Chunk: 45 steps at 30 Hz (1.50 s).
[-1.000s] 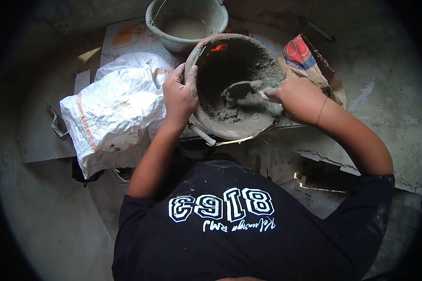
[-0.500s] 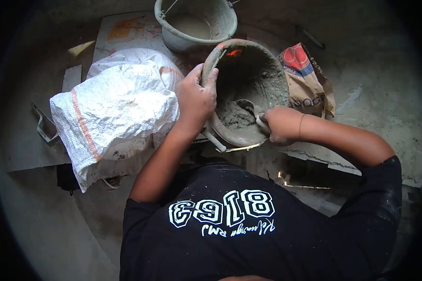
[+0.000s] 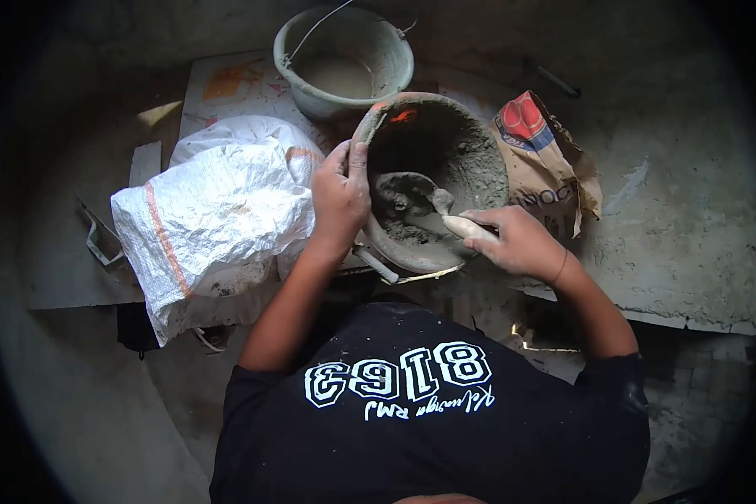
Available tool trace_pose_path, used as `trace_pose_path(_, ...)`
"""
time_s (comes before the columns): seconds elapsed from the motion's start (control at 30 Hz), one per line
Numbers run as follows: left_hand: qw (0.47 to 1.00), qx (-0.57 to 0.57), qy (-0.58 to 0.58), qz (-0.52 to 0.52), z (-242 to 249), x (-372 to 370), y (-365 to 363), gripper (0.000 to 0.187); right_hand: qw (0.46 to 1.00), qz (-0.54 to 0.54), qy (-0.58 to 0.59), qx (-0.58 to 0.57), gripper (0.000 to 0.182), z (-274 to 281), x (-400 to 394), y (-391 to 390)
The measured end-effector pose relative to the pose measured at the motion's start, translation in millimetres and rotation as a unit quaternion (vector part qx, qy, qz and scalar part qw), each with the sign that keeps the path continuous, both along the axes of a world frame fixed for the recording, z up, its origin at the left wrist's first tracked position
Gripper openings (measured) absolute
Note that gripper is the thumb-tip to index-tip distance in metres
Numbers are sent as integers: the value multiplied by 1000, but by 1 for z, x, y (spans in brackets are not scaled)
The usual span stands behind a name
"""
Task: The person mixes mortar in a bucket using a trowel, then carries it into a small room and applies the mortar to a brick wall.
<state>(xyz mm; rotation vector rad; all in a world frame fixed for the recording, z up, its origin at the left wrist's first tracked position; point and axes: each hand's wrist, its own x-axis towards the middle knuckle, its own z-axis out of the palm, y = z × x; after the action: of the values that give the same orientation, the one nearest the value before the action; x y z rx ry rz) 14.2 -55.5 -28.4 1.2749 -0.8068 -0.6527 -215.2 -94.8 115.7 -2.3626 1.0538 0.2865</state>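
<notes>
A bucket (image 3: pixel 470 124) coated in grey mortar tilts toward me, with wet mortar (image 3: pixel 405 233) in its bottom. My left hand (image 3: pixel 341 189) is closed around its left rim, the thumb over the edge. Wrapped by the fingers of my right hand (image 3: pixel 521 239) is the pale handle of a trowel (image 3: pixel 458 225). The trowel's mortar-covered blade lies inside the bucket, toward the left wall, and carries some mortar. The blade's lower edge blends into the grey mix.
Left of the bucket sits a white woven sack (image 3: pixel 218 210) with orange stripes. A second bucket (image 3: pixel 344 71) with a wire handle and cloudy liquid stands behind. A torn brown paper cement bag (image 3: pixel 554 172) leans at the right. A metal piece (image 3: pixel 101 239) lies far left.
My right hand has raised the trowel handle, and the blade has moved left and up inside the bucket with mortar on it. My left hand still grips the rim.
</notes>
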Motion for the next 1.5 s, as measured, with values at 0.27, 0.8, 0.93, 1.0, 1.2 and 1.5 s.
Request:
trace_pose_path(0.27, 999, 37, 34, -21, 14, -6, 0, 31, 965, 48, 57, -251, 43, 41, -78, 11)
trace_pose_path(0.8, 994, 62, -84, 25, 14, -7, 0, 30, 981, -157, -116, 3, 35, 25, -101, -26)
trace_pose_path(0.93, 987, 85, -133, 27, 18, -5, 2, 30, 949, -162, -263, 56, 38, 41, -93, -11)
trace_pose_path(1.0, 989, 80, -122, 29, 14, -6, 1, 29, 945, -168, -275, 50, 39, 43, -101, -5)
trace_pose_path(1.2, 983, 109, -145, 33, 18, -10, 0, 27, 941, -258, -215, -34, 42, -35, -148, -4)
trace_pose_path(1.5, 986, 97, -129, 27, -5, 1, -4, 30, 950, -224, -180, -118, 33, -96, -152, 5)
